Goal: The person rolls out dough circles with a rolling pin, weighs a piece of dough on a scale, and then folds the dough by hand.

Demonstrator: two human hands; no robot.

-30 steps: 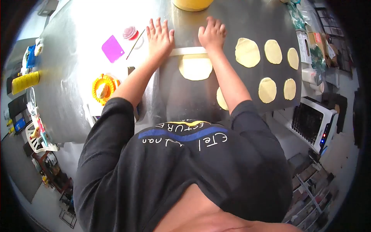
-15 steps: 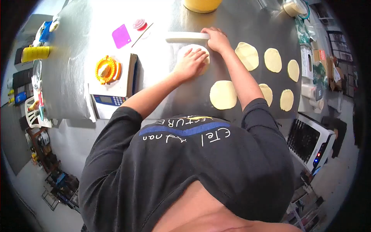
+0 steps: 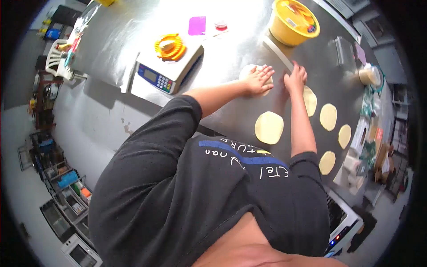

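My left hand (image 3: pixel 259 81) lies flat with fingers apart on a pale round of dough (image 3: pixel 245 71), which it partly covers. My right hand (image 3: pixel 296 79) is closed around the near end of a white rolling pin (image 3: pixel 279 53), which slants away just beyond the dough. Closest to my body is a flattened dough disc (image 3: pixel 269 127). Beside my right forearm, another dough disc (image 3: pixel 310 101) is partly hidden. Farther right are more rounds, among them one dough disc (image 3: pixel 328 117) and a smaller dough disc (image 3: pixel 327 163) near the table edge.
On the metal table (image 3: pixel 222 107), a digital scale (image 3: pixel 167 73) at left carries an orange dough press (image 3: pixel 170 46). A yellow tub (image 3: pixel 293 22) stands behind the rolling pin. A purple scraper (image 3: pixel 197 26) and a small red-and-white container (image 3: pixel 221 25) lie at the back. A lidded jar (image 3: pixel 370 74) is at right.
The camera view has turned, so the table appears tilted and more of the yellow tub shows. My left hand remains on the dough and my right hand on the rolling pin.
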